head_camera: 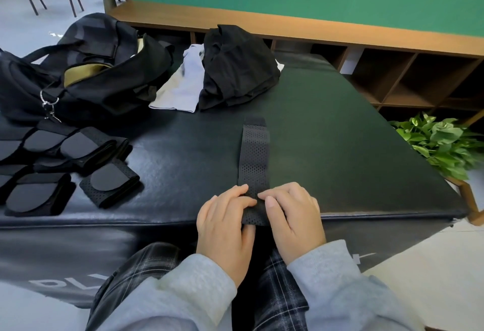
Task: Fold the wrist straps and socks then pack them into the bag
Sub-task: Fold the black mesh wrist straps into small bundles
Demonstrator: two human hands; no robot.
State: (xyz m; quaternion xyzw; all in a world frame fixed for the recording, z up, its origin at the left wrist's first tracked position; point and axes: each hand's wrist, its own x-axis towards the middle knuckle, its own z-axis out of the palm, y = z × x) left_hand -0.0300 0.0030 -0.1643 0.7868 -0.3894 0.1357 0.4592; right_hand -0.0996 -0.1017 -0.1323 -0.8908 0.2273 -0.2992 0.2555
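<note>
A long dark perforated wrist strap [253, 155] lies stretched away from me on the black padded table [340, 147]. Its near end is rolled over at the table's front edge. My left hand [225, 223] and my right hand [293, 218] both pinch that rolled end, fingers curled on top and thumbs tucked beneath. Several folded wrist straps [78, 163] sit in rows at the left. The black bag [86, 74] stands open at the far left, showing a tan lining. A light grey sock [183, 84] lies beside it.
A pile of black cloth [238, 68] sits at the back centre, partly over the sock. A wooden shelf unit [392, 74] runs behind the table under a green wall. A leafy plant [442, 144] stands off the right edge.
</note>
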